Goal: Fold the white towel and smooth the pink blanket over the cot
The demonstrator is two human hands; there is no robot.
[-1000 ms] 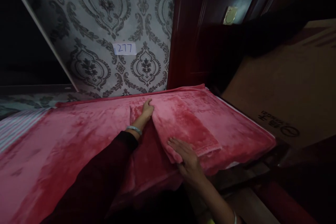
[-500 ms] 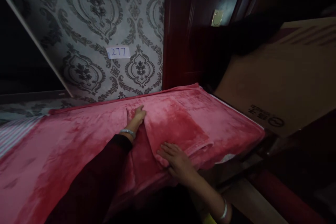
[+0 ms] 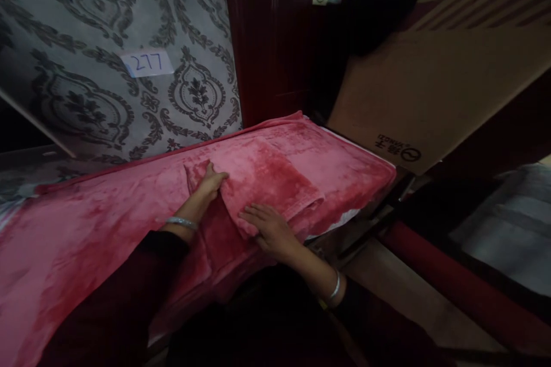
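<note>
A folded piece of pink plush fabric [image 3: 271,175] lies on a surface spread with a matching pink plush cover [image 3: 107,212]. At the folded piece's left edge, my left hand [image 3: 210,182] touches the fabric, its thumb held apart from the fingers. My right hand [image 3: 271,229] rests flat on the near corner of the fold, fingers stretched out. A darker red stretch of the fabric [image 3: 226,235] shows between my two hands. Whether the folded piece is a blanket or a garment I cannot tell.
A large cardboard box [image 3: 434,69] stands tilted beyond the right end. Behind are the patterned wall [image 3: 198,92] with a paper label marked 277 [image 3: 148,63] and a dark red door [image 3: 275,40]. A red roll-like thing [image 3: 465,281] lies low at right.
The view has swung to the right, so the scene sits further left. My left hand's thumb has spread away from its fingers. My right hand stays flat on the fold.
</note>
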